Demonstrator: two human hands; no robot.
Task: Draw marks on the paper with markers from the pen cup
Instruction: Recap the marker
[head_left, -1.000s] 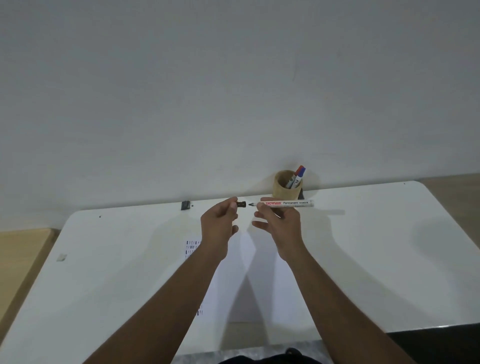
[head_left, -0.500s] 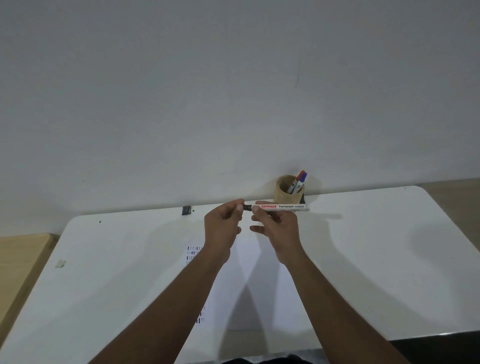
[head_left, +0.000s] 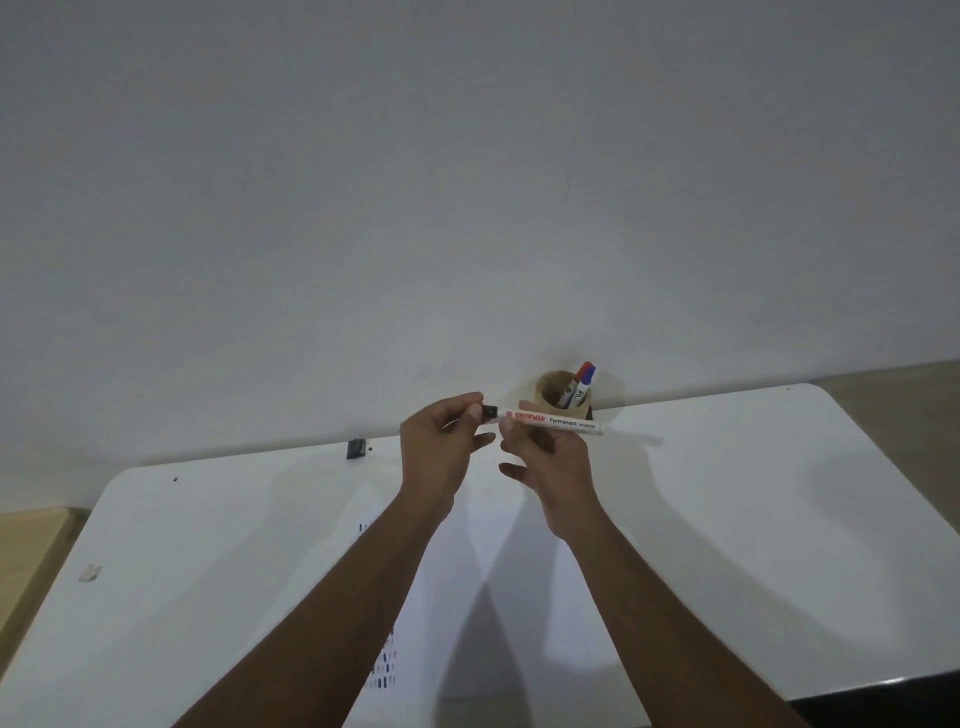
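My right hand (head_left: 550, 452) holds a white permanent marker (head_left: 558, 422) level above the table, pinched near its left end. My left hand (head_left: 441, 441) grips the marker's black cap (head_left: 489, 412), which sits on the marker's tip. A tan pen cup (head_left: 558, 397) stands against the wall just behind my hands, with a red-capped and a blue-capped marker (head_left: 584, 382) sticking out. The white paper (head_left: 483, 597) lies flat on the table under my forearms, with rows of short dark marks (head_left: 384, 670) along its left edge.
The white table (head_left: 753, 545) has rounded corners and runs to the wall. A small black object (head_left: 356, 448) lies near the back edge left of my hands. A small pale scrap (head_left: 89, 572) lies at the left. Wooden floor shows past both ends.
The gap between cap and marker has closed: one second ago the tip was bare, and now the cap sits over it. Both hands have stayed in about the same place.
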